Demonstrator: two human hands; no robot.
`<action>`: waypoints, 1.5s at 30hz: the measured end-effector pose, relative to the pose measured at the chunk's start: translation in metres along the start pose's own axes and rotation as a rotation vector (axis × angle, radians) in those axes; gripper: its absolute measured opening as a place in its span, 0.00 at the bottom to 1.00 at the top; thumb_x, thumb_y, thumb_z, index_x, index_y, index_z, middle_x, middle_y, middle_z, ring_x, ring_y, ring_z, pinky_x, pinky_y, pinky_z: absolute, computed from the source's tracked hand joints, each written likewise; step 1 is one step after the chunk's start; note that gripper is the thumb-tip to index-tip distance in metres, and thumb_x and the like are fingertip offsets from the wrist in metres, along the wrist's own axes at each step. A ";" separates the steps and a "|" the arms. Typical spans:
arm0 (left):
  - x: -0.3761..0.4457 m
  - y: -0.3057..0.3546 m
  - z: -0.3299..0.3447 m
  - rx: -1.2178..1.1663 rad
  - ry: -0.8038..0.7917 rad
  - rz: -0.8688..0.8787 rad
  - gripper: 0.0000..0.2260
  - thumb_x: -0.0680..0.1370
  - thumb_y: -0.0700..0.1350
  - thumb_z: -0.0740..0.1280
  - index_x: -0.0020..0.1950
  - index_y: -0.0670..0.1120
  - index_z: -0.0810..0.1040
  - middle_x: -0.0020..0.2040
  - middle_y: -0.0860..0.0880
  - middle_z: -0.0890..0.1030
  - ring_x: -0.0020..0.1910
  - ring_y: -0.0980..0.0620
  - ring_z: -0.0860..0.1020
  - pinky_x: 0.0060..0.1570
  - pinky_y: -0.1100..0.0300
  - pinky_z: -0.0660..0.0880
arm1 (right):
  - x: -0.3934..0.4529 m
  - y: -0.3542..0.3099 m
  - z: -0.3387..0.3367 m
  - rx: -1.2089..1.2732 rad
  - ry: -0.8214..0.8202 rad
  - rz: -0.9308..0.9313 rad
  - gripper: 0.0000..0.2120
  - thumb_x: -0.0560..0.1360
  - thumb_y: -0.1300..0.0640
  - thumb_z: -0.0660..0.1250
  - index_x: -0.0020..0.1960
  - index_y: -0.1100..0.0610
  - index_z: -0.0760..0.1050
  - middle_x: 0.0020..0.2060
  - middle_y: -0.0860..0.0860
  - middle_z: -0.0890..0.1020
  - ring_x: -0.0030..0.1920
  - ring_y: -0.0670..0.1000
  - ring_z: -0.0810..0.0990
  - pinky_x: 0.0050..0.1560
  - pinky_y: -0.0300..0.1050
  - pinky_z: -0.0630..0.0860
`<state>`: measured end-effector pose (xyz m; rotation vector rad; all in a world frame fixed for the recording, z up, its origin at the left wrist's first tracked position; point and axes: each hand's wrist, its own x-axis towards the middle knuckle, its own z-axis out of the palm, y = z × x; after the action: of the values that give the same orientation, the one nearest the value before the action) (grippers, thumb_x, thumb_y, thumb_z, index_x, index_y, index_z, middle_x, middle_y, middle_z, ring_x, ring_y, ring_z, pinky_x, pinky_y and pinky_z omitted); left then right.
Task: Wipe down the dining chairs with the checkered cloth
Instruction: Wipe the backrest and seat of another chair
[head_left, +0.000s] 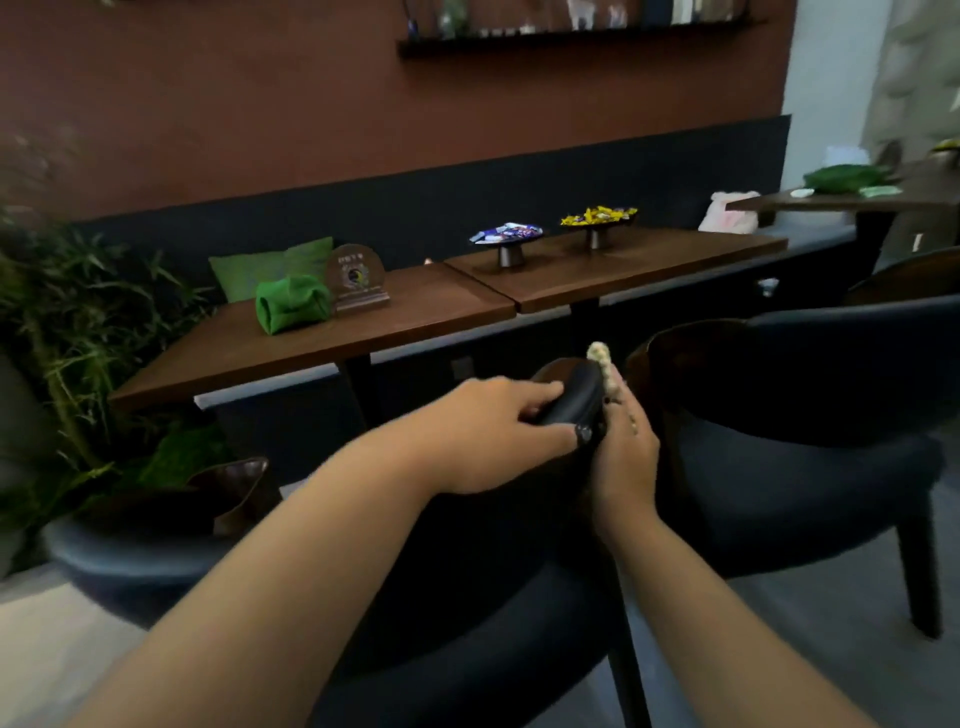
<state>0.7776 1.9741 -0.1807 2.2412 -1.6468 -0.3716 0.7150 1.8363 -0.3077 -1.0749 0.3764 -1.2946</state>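
Steadily, the left hand (498, 431) grips the near chair's arm end (566, 395) while the right hand (623, 447) pinches the checkered cloth (605, 369) against it; firm strokes would suit.

We see a dark navy upholstered dining chair (810, 441) before a brown wooden table (415, 312), a bright green rolled cloth (291, 309) on it. A pale cream cloth (605, 369) shows no clear pattern. Yellow-wrapped sweets (597, 214) and blue-and-white sweets (506, 232) sit under a rust-red wall (311, 104).
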 end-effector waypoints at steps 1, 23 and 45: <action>0.002 -0.001 -0.001 -0.001 0.002 0.006 0.28 0.75 0.63 0.65 0.75 0.63 0.63 0.64 0.60 0.74 0.53 0.64 0.74 0.51 0.68 0.68 | -0.006 0.008 -0.002 -0.001 0.040 0.029 0.20 0.77 0.54 0.57 0.67 0.48 0.74 0.62 0.45 0.79 0.64 0.44 0.75 0.68 0.52 0.69; 0.002 0.011 -0.005 -0.022 0.079 -0.027 0.22 0.72 0.52 0.73 0.66 0.58 0.77 0.56 0.58 0.79 0.56 0.58 0.76 0.62 0.59 0.69 | -0.015 0.082 -0.023 0.128 0.202 0.385 0.20 0.73 0.47 0.64 0.64 0.47 0.76 0.56 0.48 0.82 0.55 0.49 0.80 0.55 0.47 0.78; -0.072 0.015 0.027 0.713 0.908 0.058 0.15 0.78 0.55 0.59 0.42 0.52 0.82 0.29 0.55 0.77 0.25 0.55 0.74 0.27 0.64 0.69 | -0.053 -0.007 -0.007 -0.120 -0.097 -0.357 0.26 0.76 0.59 0.55 0.75 0.57 0.62 0.71 0.41 0.65 0.71 0.34 0.60 0.72 0.33 0.57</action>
<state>0.7321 2.0360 -0.1985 2.2011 -1.3937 1.2469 0.6896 1.8820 -0.3228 -1.3444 0.1955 -1.5409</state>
